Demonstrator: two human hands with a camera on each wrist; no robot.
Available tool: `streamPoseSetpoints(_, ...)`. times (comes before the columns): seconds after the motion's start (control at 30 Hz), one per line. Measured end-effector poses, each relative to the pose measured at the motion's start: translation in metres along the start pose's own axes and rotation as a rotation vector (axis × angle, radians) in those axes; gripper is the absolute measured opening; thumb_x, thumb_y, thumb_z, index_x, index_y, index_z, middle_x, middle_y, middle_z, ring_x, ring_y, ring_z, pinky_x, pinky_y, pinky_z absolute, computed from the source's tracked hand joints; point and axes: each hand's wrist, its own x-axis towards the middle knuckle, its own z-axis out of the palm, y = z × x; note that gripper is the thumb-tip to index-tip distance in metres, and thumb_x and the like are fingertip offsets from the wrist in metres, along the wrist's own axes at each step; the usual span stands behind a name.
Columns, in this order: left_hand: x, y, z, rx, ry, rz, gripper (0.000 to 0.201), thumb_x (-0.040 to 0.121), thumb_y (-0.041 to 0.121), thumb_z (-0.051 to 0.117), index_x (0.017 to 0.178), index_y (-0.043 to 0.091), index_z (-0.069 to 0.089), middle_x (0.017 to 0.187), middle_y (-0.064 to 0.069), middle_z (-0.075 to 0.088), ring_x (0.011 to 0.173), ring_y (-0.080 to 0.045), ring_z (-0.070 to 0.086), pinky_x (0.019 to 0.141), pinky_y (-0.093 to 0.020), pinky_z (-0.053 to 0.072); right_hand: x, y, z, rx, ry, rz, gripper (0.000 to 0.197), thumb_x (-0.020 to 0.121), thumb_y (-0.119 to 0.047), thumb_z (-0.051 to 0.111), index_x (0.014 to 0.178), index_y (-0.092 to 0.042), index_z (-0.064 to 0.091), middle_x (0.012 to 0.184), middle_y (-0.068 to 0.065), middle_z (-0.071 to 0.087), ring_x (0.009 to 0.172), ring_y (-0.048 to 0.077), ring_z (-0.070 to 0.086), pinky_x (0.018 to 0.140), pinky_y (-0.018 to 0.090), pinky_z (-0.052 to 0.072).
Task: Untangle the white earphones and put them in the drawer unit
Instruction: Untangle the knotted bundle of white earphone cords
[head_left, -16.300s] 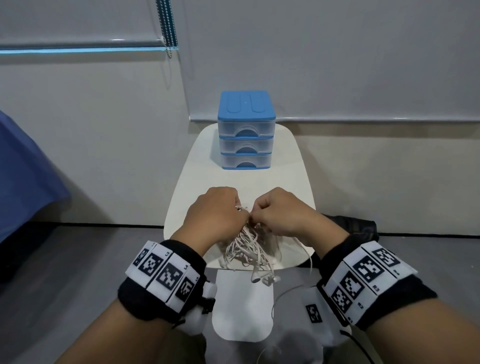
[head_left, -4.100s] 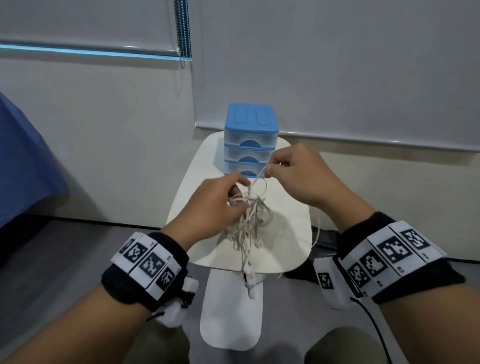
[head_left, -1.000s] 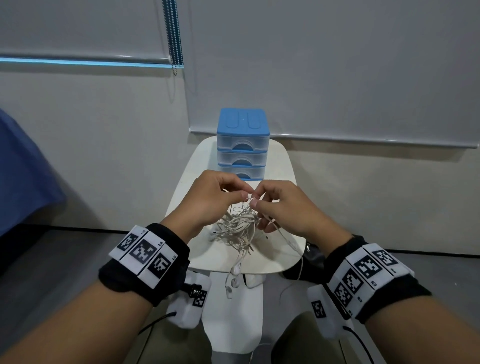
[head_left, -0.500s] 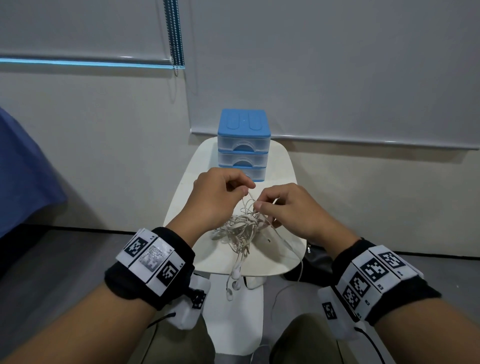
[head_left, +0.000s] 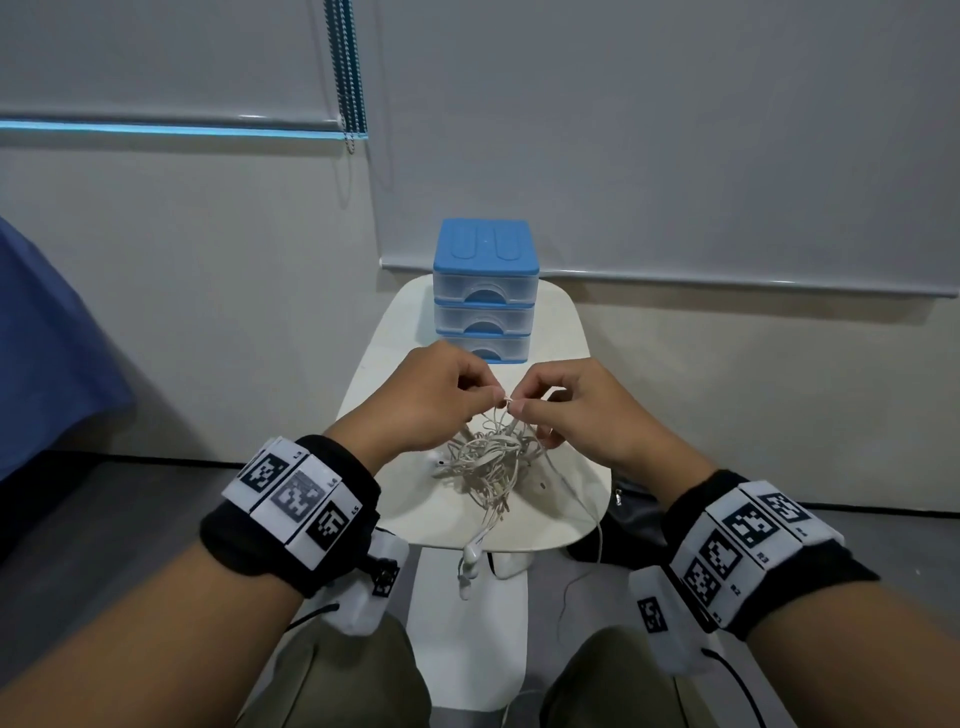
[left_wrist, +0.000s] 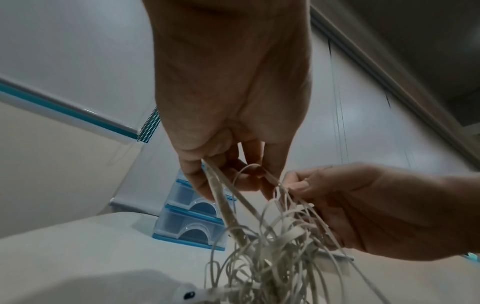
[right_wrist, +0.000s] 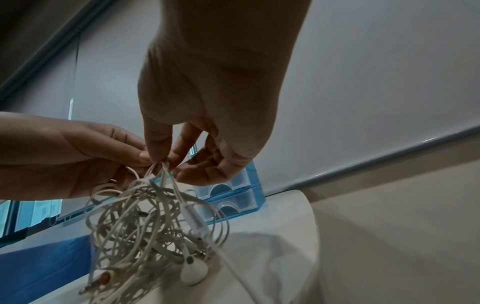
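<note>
Earphones (head_left: 491, 462) still a knot under our fingers, resting on the table (head_left: 563, 525). Since half a second ago left hand (head_left: 431, 400) and right hand (head_left: 582, 410) closed in, both pinching strands at the top. Drawers (head_left: 485, 291) beyond, shut.

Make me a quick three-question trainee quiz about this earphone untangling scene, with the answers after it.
1. True or false: a drawer of the drawer unit stands open.
2. What do the left hand and right hand pinch? A) a blue cloth B) the white earphones C) a drawer handle
3. Fill in: two earbuds dangle over the near edge of the ___.

Key: 1 false; 2 B; 3 table.
</note>
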Motion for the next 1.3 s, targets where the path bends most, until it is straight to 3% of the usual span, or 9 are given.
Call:
streamPoseSetpoints(0.1,0.002,-0.002,-0.001,-0.026,0.057,-0.038,0.016,0.095,0.025,0.071,0.08,0.023,0.078,0.077,0.005,0.072,0.071,-0.01,0.068,0.067,-0.029,0.053,-0.001,-0.002,0.002,0.016,-0.015,0.012,0.012,0.092,-0.008,0.073,0.08,-0.006,0.07,0.065,-0.008,0.059,0.059,0.018,0.053,0.059,0.03,0.052)
streamPoseSetpoints(0.2,0.002,-0.003,-0.001,-0.067,0.163,-0.081,0.019,0.096,0.024,0.067,0.08,0.022,0.077,0.077,0.001,0.073,0.064,-0.005,0.065,0.055,-0.02,0.047,-0.002,0.0,0.002,-0.004,-0.022,0.015,0.015,0.092,-0.008,0.072,0.077,-0.009,0.069,0.064,-0.012,0.06,0.059,0.018,0.055,0.061,0.032,0.052)
streamPoseSetpoints(0.3,0.003,-0.004,0.0,-0.162,0.238,-0.089,0.02,0.097,0.019,0.063,0.079,0.018,0.074,0.075,-0.002,0.074,0.064,-0.009,0.065,0.064,-0.025,0.051,-0.005,0.0,0.001,-0.022,-0.057,0.028,0.013,0.091,-0.009,0.072,0.079,-0.006,0.069,0.062,-0.012,0.061,0.06,0.019,0.056,0.063,0.033,0.052)
streamPoseSetpoints(0.47,0.003,-0.005,0.006,-0.356,0.18,-0.044,0.018,0.102,0.017,0.057,0.089,0.011,0.068,0.08,-0.002,0.077,0.072,-0.012,0.067,0.079,-0.038,0.052,-0.007,-0.007,0.004,-0.026,-0.075,0.043,0.032,0.099,-0.022,0.066,0.071,-0.007,0.064,0.055,-0.011,0.055,0.057,0.016,0.052,0.059,0.025,0.045)
streamPoseSetpoints(0.6,0.0,-0.001,0.006,-0.409,0.153,0.009,0.019,0.105,0.018,0.052,0.094,0.012,0.067,0.077,-0.003,0.075,0.074,-0.015,0.066,0.087,-0.05,0.054,-0.004,-0.014,0.005,0.023,-0.085,0.063,0.029,0.1,-0.019,0.064,0.075,-0.002,0.068,0.061,0.002,0.052,0.057,0.016,0.043,0.056,0.023,0.038)
streamPoseSetpoints(0.77,0.0,-0.001,0.007,-0.38,0.111,0.061,0.02,0.106,0.024,0.053,0.098,0.012,0.066,0.069,0.0,0.067,0.071,-0.018,0.061,0.084,-0.059,0.053,0.0,-0.019,0.005,0.036,-0.067,0.058,0.019,0.097,-0.011,0.064,0.08,-0.005,0.07,0.056,-0.01,0.051,0.052,0.003,0.041,0.054,0.011,0.034)
streamPoseSetpoints(0.97,0.003,-0.009,0.007,-0.259,0.048,-0.005,0.011,0.09,0.028,0.077,0.089,0.021,0.068,0.058,0.008,0.046,0.061,-0.016,0.048,0.068,-0.038,0.048,0.006,-0.018,0.003,-0.018,0.095,0.022,0.022,0.096,-0.019,0.067,0.075,-0.011,0.069,0.057,-0.01,0.056,0.054,0.006,0.045,0.06,0.026,0.038)
streamPoseSetpoints(1.13,0.005,-0.008,0.009,-0.173,-0.003,-0.053,0.012,0.087,0.027,0.075,0.079,0.019,0.073,0.055,0.015,0.036,0.059,-0.011,0.041,0.064,-0.03,0.047,0.009,-0.017,0.008,-0.09,0.185,-0.055,0.022,0.095,-0.019,0.067,0.073,-0.018,0.068,0.06,0.001,0.065,0.052,0.011,0.053,0.06,0.03,0.044)
streamPoseSetpoints(1.3,0.005,-0.003,0.01,-0.187,-0.086,-0.04,0.013,0.088,0.029,0.075,0.079,0.02,0.075,0.087,-0.009,0.068,0.076,-0.013,0.056,0.071,-0.031,0.048,0.011,-0.025,0.011,-0.069,0.284,-0.134,0.015,0.095,-0.013,0.068,0.081,-0.01,0.071,0.064,0.006,0.07,0.051,0.014,0.059,0.056,0.023,0.048)
